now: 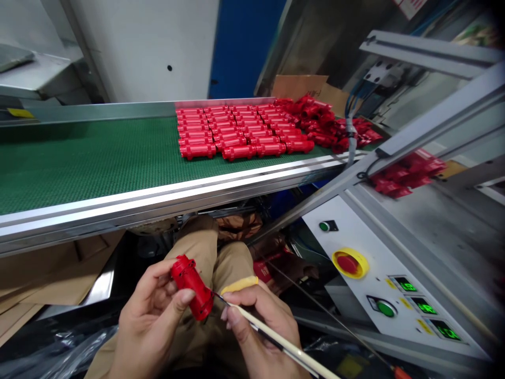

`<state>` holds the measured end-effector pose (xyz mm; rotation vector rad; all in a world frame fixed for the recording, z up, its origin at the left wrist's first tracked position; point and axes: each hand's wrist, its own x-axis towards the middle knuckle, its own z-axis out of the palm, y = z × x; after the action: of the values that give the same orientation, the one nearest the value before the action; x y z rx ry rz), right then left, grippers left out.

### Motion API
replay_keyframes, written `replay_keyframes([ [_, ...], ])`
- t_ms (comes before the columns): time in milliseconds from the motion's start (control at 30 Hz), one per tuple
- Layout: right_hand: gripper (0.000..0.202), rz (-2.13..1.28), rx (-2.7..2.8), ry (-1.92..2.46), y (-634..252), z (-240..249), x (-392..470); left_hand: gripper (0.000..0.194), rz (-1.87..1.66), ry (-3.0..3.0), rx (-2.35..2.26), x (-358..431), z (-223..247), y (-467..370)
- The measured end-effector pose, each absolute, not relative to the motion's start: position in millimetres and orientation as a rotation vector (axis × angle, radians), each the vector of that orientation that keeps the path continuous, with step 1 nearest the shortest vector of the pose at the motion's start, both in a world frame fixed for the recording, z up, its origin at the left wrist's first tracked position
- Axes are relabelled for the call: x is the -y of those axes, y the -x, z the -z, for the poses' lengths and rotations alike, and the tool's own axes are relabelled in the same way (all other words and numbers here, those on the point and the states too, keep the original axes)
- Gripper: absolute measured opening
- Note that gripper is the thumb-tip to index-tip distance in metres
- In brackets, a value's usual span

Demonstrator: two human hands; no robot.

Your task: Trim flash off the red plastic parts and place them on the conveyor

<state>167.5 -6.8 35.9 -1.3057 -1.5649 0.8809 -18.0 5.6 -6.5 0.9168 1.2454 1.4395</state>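
Note:
My left hand (pixel 152 316) is closed round a red plastic cylindrical part (pixel 193 289), tilted with its lower end toward my right hand. That part has a ribbed collar and small slots at its ends. Between the thumb and fingers of my right hand (pixel 262 321) is a thin cream-handled tool (pixel 272 334) with a dark, narrow tip. The tip reaches the side of the red part near its lower end; its exact kind is too small to tell. A yellow cover (pixel 240 285) sits on one right finger. Both hands are above my lap.
Beyond my knees runs a green conveyor belt (pixel 98 158) with rows of similar red parts (pixel 240 129) and a loose heap (pixel 319 118) at right. A slanted control panel (pixel 351 300) with a red stop button (pixel 349 264) stands close on the right. Flattened cardboard (pixel 51 279) lies at left.

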Motion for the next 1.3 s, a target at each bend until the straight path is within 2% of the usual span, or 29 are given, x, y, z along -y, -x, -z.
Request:
replay_keyframes([
  [467,0.009,-0.940,1.529,1.271,-169,-37,6,0.043,-1.483,-0.651,-1.203,-8,10,19],
  [733,0.011,-1.041,1.538,1.192,-178,-43,-2,0.036,-1.460,-0.697,-1.156,-10,9,22],
  [1067,0.015,-0.862,1.947,1.373,-164,-47,-20,0.032,-1.548,-0.951,-1.331,7,-2,6],
  [1300,0.015,-0.540,1.936,1.426,-179,-32,-21,0.030,-1.502,-0.691,-1.207,-7,-4,11],
])
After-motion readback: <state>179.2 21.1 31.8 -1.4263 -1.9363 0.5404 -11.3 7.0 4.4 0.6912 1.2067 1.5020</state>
